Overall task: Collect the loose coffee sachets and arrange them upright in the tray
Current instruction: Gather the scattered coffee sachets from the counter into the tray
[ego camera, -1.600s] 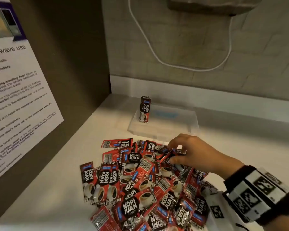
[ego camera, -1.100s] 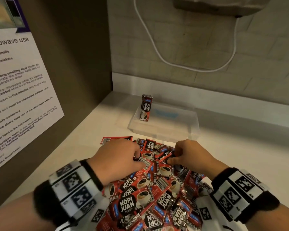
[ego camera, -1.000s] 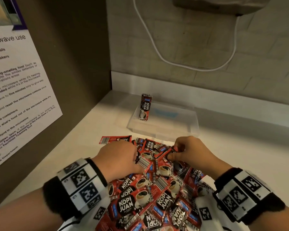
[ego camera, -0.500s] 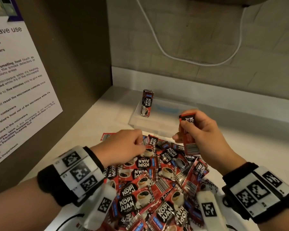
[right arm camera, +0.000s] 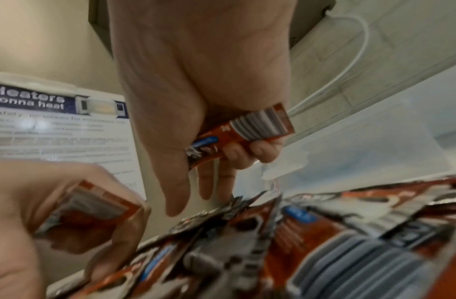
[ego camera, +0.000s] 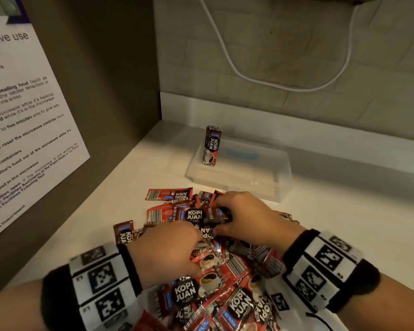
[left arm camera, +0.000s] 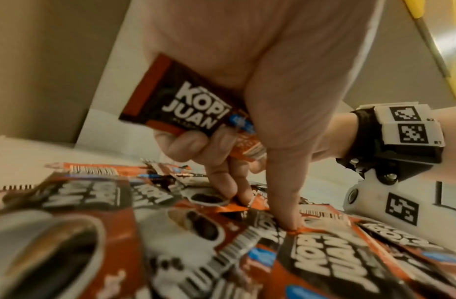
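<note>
2 sachets are gripped: 1 in the left hand (left arm camera: 247, 81) by curled fingers (left arm camera: 185, 145), 1 in the right hand (right arm camera: 196, 70). Loose sachets (ego camera: 215, 278) lie beneath the fingers; the tray (ego camera: 249, 185) sits beyond them.

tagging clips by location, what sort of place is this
Probably a shared office pantry or break room: a microwave-use notice citing a Facilities team hangs beside the counter, which holds a pile of instant coffee sachets and a clear tray.

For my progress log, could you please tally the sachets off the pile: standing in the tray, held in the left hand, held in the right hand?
Upright sachet in the tray: 1
Logo-side sachet in the left hand: 1
Barcode-side sachet in the right hand: 1
Total: 3
</note>
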Tool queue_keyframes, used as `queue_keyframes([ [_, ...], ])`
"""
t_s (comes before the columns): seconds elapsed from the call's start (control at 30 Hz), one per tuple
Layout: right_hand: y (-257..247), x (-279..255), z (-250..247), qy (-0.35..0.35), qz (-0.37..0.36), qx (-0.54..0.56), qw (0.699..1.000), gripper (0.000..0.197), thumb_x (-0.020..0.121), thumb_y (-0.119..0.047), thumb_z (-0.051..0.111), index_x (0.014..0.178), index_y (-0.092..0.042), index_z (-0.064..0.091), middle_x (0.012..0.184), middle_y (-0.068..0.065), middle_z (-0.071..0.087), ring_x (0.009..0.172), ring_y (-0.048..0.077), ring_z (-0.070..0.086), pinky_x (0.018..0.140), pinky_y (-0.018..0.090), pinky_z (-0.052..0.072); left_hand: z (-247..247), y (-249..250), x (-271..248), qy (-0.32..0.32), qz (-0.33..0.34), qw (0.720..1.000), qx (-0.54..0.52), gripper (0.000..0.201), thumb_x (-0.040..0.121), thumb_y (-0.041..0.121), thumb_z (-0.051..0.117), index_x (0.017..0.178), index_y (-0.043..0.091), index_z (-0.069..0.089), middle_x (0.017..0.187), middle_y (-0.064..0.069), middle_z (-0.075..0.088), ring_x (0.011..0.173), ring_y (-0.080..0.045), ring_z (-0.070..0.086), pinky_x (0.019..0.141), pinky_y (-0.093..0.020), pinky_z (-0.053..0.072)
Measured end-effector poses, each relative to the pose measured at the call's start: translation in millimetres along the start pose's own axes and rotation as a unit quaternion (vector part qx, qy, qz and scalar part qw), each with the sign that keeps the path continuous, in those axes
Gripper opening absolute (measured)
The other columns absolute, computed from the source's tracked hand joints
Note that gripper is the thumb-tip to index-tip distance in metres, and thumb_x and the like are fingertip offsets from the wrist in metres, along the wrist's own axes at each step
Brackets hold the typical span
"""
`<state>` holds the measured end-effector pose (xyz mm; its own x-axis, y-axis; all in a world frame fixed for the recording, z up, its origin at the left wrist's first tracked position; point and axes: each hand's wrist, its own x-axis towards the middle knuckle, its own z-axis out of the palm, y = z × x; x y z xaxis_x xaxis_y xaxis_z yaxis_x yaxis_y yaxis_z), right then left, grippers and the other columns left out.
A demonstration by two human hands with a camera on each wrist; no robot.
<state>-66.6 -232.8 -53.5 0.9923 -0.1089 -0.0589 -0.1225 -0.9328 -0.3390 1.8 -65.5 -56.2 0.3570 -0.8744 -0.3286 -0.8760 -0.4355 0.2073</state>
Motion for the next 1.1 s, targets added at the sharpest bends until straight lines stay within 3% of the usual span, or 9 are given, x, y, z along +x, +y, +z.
queue_keyframes([
  [0.2, -9.5, 11.3, 7.8, -0.032, -0.005, -0.075, 0.997, 0.03, 0.078, -0.04, 0.072, 0.095, -0.019, 0.061, 0.099, 0.002, 0.061, 0.09, 0.022, 0.056, 0.071, 0.034, 0.048, 0.2, -5.2, 3.1, 0.005, -0.009, 0.996, -0.09, 0.021, 0.08, 0.038, 0.072, 0.076, 0.024, 0.056, 0.078, 0.009, 0.056, 0.066, -0.006, 0.05, 0.061, -0.026, 0.04],
  [0.33, -8.2, 12.3, 5.6, -0.06, 0.001, -0.057, 0.997, 0.031, 0.081, -0.034, 0.07, 0.069, -0.027, 0.042, 0.074, -0.008, 0.047, 0.074, 0.017, 0.048, 0.062, 0.03, 0.039, -15.8, -10.3, -1.4, -0.006, 0.007, 0.993, -0.114, 0.016, 0.085, 0.032, 0.067, 0.076, 0.023, 0.058, 0.072, 0.007, 0.059, 0.058, -0.004, 0.049, 0.062, -0.026, 0.043],
  [0.47, -3.3, 10.6, -1.5, -0.067, 0.001, 0.007, 0.998, 0.016, 0.084, -0.027, 0.066, 0.076, -0.024, 0.052, 0.078, -0.006, 0.056, 0.075, 0.017, 0.053, 0.065, 0.033, 0.045, -36.7, -13.5, -8.7, -0.014, 0.029, 0.994, -0.102, 0.02, 0.092, 0.026, 0.057, 0.077, 0.027, 0.043, 0.067, 0.007, 0.048, 0.05, 0.0, 0.043, 0.048, -0.018, 0.032],
  [0.6, 7.3, 3.2, -17.2, -0.039, 0.023, 0.076, 0.996, 0.015, 0.091, -0.017, 0.059, 0.09, -0.019, 0.044, 0.08, -0.004, 0.054, 0.076, 0.02, 0.054, 0.062, 0.029, 0.04, -33.4, -10.6, -16.8, -0.072, 0.025, 0.991, -0.107, 0.011, 0.099, 0.024, 0.045, 0.103, 0.031, 0.037, 0.081, 0.004, 0.05, 0.062, -0.007, 0.041, 0.055, -0.024, 0.034],
  [0.73, 13.7, -11.9, -34.0, -0.032, 0.04, 0.155, 0.987, 0.02, 0.096, -0.007, 0.049, 0.106, -0.023, 0.041, 0.089, 0.0, 0.064, 0.08, 0.013, 0.061, 0.066, 0.025, 0.049, -16.2, -0.7, -27.2, -0.155, 0.026, 0.985, -0.072, 0.038, 0.092, 0.034, 0.056, 0.125, 0.028, 0.039, 0.096, 0.008, 0.052, 0.078, -0.006, 0.051, 0.066, -0.027, 0.047],
  [0.83, 14.6, -19.1, -37.0, -0.028, 0.032, 0.145, 0.988, 0.021, 0.096, -0.005, 0.047, 0.107, -0.023, 0.048, 0.087, -0.005, 0.06, 0.075, 0.004, 0.054, 0.061, 0.015, 0.041, -1.7, 1.6, -27.8, -0.132, 0.028, 0.991, -0.001, 0.058, 0.081, 0.051, 0.069, 0.126, 0.026, 0.042, 0.118, 0.008, 0.053, 0.102, -0.01, 0.052, 0.086, -0.029, 0.048],
  [0.97, 12.9, -21.5, -30.2, -0.063, 0.04, 0.142, 0.987, 0.031, 0.092, -0.001, 0.049, 0.085, -0.031, 0.042, 0.078, -0.012, 0.048, 0.063, -0.006, 0.049, 0.057, 0.011, 0.039, 8.7, 1.8, -20.2, -0.067, 0.037, 0.997, 0.019, 0.061, 0.079, 0.048, 0.073, 0.127, 0.023, 0.044, 0.126, 0.004, 0.05, 0.111, -0.013, 0.05, 0.094, -0.031, 0.044],
  [1.03, 10.5, -21.5, -25.1, -0.084, 0.042, 0.118, 0.989, 0.024, 0.086, -0.01, 0.062, 0.094, -0.026, 0.046, 0.088, -0.01, 0.054, 0.075, 0.001, 0.054, 0.064, 0.014, 0.045, 8.4, 1.5, -17.3, -0.057, 0.028, 0.998, 0.026, 0.064, 0.078, 0.046, 0.074, 0.129, 0.022, 0.044, 0.131, 0.001, 0.047, 0.117, -0.017, 0.049, 0.098, -0.034, 0.043],
  [1.1, 9.4, -20.6, -19.0, -0.109, 0.042, 0.083, 0.99, 0.041, 0.077, -0.019, 0.074, 0.111, -0.022, 0.051, 0.105, -0.006, 0.06, 0.092, 0.01, 0.059, 0.079, 0.026, 0.052, 6.6, 0.9, -16.3, -0.05, 0.022, 0.998, 0.024, 0.063, 0.077, 0.045, 0.075, 0.128, 0.022, 0.046, 0.127, 0.002, 0.046, 0.113, -0.016, 0.05, 0.093, -0.032, 0.045],
])
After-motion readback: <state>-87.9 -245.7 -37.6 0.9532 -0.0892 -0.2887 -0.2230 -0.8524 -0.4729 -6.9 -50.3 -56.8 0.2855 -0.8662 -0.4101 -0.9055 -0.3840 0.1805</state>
